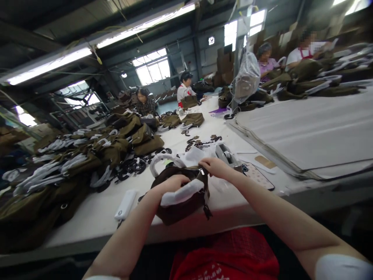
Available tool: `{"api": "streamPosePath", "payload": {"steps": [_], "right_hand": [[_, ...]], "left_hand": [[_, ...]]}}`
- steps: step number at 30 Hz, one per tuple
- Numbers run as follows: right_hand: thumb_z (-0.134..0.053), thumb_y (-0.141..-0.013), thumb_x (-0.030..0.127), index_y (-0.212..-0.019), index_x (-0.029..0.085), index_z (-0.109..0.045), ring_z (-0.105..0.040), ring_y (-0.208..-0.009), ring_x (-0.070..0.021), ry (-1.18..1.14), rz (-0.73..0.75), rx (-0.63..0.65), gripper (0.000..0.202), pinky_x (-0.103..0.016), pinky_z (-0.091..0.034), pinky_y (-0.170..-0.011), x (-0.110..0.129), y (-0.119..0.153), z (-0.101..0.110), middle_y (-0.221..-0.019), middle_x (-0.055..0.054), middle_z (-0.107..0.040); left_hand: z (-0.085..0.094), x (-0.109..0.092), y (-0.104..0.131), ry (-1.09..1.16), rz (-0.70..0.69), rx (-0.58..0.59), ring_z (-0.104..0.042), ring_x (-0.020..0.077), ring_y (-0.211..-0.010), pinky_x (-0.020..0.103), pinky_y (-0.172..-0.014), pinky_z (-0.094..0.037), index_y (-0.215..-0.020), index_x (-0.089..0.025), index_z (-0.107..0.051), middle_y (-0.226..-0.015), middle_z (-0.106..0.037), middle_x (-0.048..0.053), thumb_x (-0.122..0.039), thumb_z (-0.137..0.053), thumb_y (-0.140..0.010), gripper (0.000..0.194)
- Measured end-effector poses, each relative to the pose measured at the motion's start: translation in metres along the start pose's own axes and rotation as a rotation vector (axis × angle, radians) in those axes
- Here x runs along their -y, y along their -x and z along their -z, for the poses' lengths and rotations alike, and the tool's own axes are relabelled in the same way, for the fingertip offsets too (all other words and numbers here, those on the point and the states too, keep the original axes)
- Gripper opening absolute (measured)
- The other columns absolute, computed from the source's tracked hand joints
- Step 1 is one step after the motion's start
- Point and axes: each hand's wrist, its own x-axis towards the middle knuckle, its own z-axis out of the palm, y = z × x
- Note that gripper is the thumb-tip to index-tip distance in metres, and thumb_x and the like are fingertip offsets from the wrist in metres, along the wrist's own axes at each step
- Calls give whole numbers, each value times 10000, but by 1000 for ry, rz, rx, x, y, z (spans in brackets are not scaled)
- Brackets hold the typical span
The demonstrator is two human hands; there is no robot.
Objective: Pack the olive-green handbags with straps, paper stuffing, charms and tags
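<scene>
A soft dark brown fabric handbag (177,212), best held by its body

On the far left, a heap of olive-brown fabric bags (116,153) lies on the white-topped bench (90,221). Next comes a white rounded rectangular device (126,205), its dark round mark too small to read. The person's left hand (178,180) reaches into the handbag's opening; its fingertips are hidden, so whether they grip anything cannot be told. The handbag rests at the bench's near edge, in front of the person. It looks light and pliable, likely to sag when lifted and unlikely to break. The smooth white wrapping on its near handle (182,194) may slip, so the fabric rim seems the surer hold. No brand is legible on it. Below, a red apron (227,252) carries pale characters, too blurred to read. Rightmost, the person's right hand (214,167) is clamped on the handbag's end corner, beside the pale zip end (202,171).
</scene>
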Motion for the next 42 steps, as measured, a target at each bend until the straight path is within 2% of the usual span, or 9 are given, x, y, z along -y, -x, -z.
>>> {"api": "streamPosePath", "payload": {"steps": [5, 8, 11, 17, 22, 27, 34, 38, 42], "right_hand": [[-530, -836, 235, -1251, 162, -588, -537, -1194, -258, 3, 196, -324, 426, -399, -397, -1045, 7, 21, 11, -1266, -128, -605], [-523, -700, 98, -1286, 216, -567, -501, -1251, -241, -76, 480, -53, 600, -393, -370, -1088, 28, 35, 23, -1329, -90, -574], [-601, -677, 164, -1318, 223, -554, -502, -1258, -264, -48, 604, 228, 646, -401, -358, -1098, 49, 35, 18, -1329, -92, -586], [-602, -806, 355, -857, 215, -709, -670, -897, -255, 227, 517, 193, 183, -430, -379, -1045, 63, 7, -29, -847, -67, -730], [-273, -968, 552, -675, 213, -703, -682, -833, -292, 408, 301, 96, 621, -401, -479, -831, 70, -13, -45, -725, -121, -719], [-193, -945, 626, -770, 179, -740, -696, -837, -336, 420, 96, 114, 727, -400, -495, -728, 68, -36, -52, -808, -187, -726], [-373, -874, 664, -962, 170, -729, -692, -952, -307, -252, -90, 122, 616, -378, -549, -816, 0, -51, -54, -952, -118, -754], [-438, -853, 649, -972, 177, -732, -686, -999, -305, -334, -125, 83, 569, -396, -544, -889, -13, -49, -54, -1001, -104, -753], [-414, -876, 619, -955, 167, -739, -689, -984, -296, -160, -55, 68, 563, -381, -541, -861, 12, -44, -55, -904, -112, -758]], "left_hand": [[35, 27, 78, 104, 115, -247, -653, 191, -991, 304, -922, -486, -1006, -232, -726, -1046, -732, 30, -160, -467, -810, 333], [32, 30, 117, 97, 97, -131, -625, 203, -1081, 315, -989, -458, -1139, -264, -677, -1162, -700, 17, -93, -511, -699, 501], [18, 26, 132, 49, 79, -89, -599, 237, -1126, 333, -1008, -446, -1188, -262, -632, -1216, -671, 38, -159, -621, -676, 523], [0, 48, 126, -235, 261, -112, -679, 296, -883, 362, -779, -500, -868, -216, -705, -915, -737, 99, -459, -638, -775, 269], [10, 82, 117, -193, 324, -99, -692, 267, -807, 310, -694, -470, -871, -280, -752, -846, -751, 59, -629, -546, -808, 410], [15, 98, 107, -146, 316, -201, -682, 273, -852, 324, -765, -484, -876, -234, -743, -846, -737, 75, -668, -565, -780, 478], [-8, 107, 130, 191, 305, -1119, -586, 217, -1145, 361, -981, -469, -1241, -165, -513, -1233, -615, 141, -474, -583, -863, 493], [-34, 109, 124, 506, 308, -948, -580, 242, -1179, 383, -1004, -469, -1296, -150, -475, -1292, -590, 161, -563, -666, -770, 695], [-51, 102, 100, 563, 425, -878, -636, 247, -1060, 370, -927, -507, -1230, -159, -540, -1176, -665, 137, -605, -756, -647, 766]]}}
